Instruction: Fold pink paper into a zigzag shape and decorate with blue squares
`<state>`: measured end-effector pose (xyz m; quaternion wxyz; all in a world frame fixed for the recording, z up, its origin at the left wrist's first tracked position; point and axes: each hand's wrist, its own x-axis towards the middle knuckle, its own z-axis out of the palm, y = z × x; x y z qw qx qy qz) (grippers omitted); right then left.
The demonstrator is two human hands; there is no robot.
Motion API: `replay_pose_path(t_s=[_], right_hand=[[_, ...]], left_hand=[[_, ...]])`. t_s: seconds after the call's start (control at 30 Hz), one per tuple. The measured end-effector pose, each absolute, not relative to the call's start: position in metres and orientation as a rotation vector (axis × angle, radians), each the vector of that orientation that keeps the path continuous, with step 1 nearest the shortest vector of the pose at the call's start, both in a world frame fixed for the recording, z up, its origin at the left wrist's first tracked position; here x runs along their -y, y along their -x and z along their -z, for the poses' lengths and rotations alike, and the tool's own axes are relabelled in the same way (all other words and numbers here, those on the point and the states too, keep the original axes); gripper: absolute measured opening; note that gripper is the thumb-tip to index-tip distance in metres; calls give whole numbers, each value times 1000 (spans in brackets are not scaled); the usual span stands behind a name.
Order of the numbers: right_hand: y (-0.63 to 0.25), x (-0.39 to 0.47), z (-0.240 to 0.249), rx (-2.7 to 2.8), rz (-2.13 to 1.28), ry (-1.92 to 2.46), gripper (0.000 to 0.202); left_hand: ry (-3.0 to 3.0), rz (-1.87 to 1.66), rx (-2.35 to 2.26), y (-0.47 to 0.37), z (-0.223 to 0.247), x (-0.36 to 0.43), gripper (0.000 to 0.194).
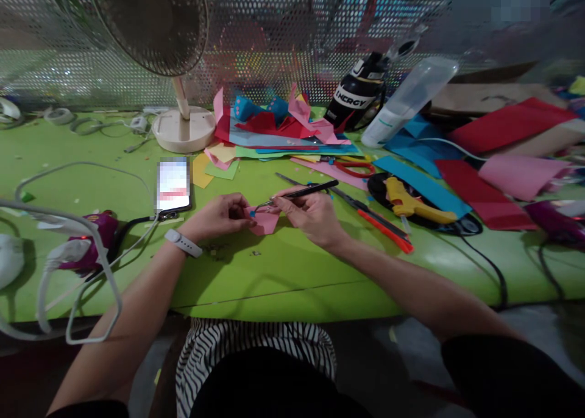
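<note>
Near the middle of the green table, my left hand (227,215) pinches the left edge of a small pink paper piece (265,222). A tiny blue bit (252,213) shows on the paper beside my left fingertips. My right hand (311,216) is closed around a slim black tool (315,189), held like a pen. Its thin metal tip curves down to the blue bit. Whether the tip touches the bit cannot be made out.
A lit phone (173,185) lies left, near cables and a fan (183,129). Right are scissors (354,169), an orange-handled cutter (384,229) and a yellow glue gun (414,203). Coloured papers, a black bottle (354,98) and a clear bottle (411,101) stand behind.
</note>
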<state>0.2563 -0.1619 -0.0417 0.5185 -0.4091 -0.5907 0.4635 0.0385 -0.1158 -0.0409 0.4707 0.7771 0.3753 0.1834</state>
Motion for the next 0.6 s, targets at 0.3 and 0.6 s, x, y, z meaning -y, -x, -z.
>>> replay_pose_path(t_s=[0.3, 0.6], right_hand=[[-255, 162, 42, 1383, -1148, 977, 30], [-256, 162, 44, 1407, -1137, 1018, 29]], left_hand=[[-1965, -412, -962, -38, 42, 114, 22], [-1938, -403, -953, -38, 41, 114, 20]])
